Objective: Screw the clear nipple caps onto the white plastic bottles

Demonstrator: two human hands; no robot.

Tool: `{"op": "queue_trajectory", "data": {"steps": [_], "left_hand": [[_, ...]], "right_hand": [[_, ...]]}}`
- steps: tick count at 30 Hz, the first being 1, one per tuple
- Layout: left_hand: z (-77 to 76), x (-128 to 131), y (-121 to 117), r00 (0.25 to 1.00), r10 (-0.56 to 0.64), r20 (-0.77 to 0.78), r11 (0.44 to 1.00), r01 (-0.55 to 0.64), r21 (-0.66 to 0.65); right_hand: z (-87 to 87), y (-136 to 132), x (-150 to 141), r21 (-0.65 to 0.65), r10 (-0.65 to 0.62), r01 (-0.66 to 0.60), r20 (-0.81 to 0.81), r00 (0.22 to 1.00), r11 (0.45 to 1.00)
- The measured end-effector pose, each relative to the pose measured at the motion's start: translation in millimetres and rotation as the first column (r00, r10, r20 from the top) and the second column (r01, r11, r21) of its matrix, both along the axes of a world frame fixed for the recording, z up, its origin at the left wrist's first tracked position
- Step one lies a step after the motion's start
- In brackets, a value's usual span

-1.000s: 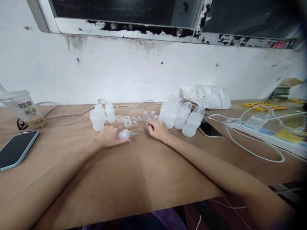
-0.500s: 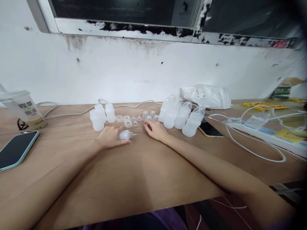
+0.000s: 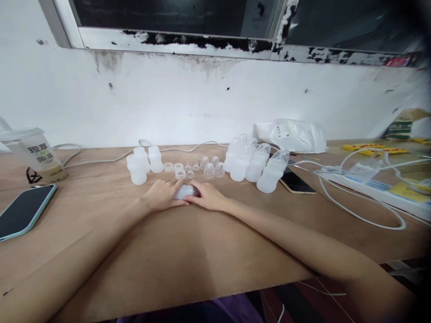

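A small frosted baby bottle [image 3: 183, 192] lies on its side, low over the table in front of me. My left hand [image 3: 164, 194] is wrapped round its body, thumb below and fingers above. From the other side, my right hand [image 3: 206, 196] has its thumb and fingers closed about the bottle's teat end. Those fingers mostly cover the teat, and whether a clear cap is there too I cannot tell. Just behind my hands are white screw rings [image 3: 180, 174], clear teats [image 3: 190, 173] and several clear dome caps [image 3: 209, 170].
Uncapped bottles [image 3: 137, 169] stand at left, capped bottles [image 3: 270, 172] at right. A plastic bag [image 3: 291, 136] rests by the wall. A drink cup [image 3: 42, 152] and phone [image 3: 27, 211] are left; another phone [image 3: 298, 182], looping cables and a power strip [image 3: 377, 187] are right.
My right hand has moved left from the dome caps to the bottle's teat end and closed on it. The left hand, still holding the bottle, has shifted slightly right.
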State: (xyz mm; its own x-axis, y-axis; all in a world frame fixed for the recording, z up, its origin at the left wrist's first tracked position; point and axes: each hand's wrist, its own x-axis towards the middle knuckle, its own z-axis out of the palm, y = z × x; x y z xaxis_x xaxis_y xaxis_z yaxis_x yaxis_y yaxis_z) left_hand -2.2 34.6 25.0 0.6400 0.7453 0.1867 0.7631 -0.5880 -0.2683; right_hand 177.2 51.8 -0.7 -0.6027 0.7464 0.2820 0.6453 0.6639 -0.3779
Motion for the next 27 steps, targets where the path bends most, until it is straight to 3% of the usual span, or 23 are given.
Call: {"op": "queue_trajectory", "data": {"steps": [3,10,18,24,27], "left_hand": [[3.5,-4,1,0.997,0.072,-0.018,0.997,-0.072,-0.028],[4.1,-7,4,0.998,0.065,0.026,0.996,-0.064,-0.059],[4.1,-17,10,0.993,0.012,0.115,0.988,0.005,-0.152],[-2.3,-13,3,0.99,0.117,0.084,0.993,-0.116,-0.016],[-4.7,-11,2,0.991,0.099,0.09,0.995,-0.101,0.018]], "right_hand": [[0.7,2,2,0.034,0.1,-0.098,-0.062,0.993,0.995],[0.0,-1,1,0.109,0.18,-0.168,-0.103,0.978,0.98],[-1.8,3,8,0.322,0.209,-0.222,0.076,0.975,0.92],[1.2,4,8,0.088,0.039,-0.034,-0.058,0.998,0.996],[2.3,7,8,-0.007,0.055,-0.055,-0.065,0.996,0.998]]}}
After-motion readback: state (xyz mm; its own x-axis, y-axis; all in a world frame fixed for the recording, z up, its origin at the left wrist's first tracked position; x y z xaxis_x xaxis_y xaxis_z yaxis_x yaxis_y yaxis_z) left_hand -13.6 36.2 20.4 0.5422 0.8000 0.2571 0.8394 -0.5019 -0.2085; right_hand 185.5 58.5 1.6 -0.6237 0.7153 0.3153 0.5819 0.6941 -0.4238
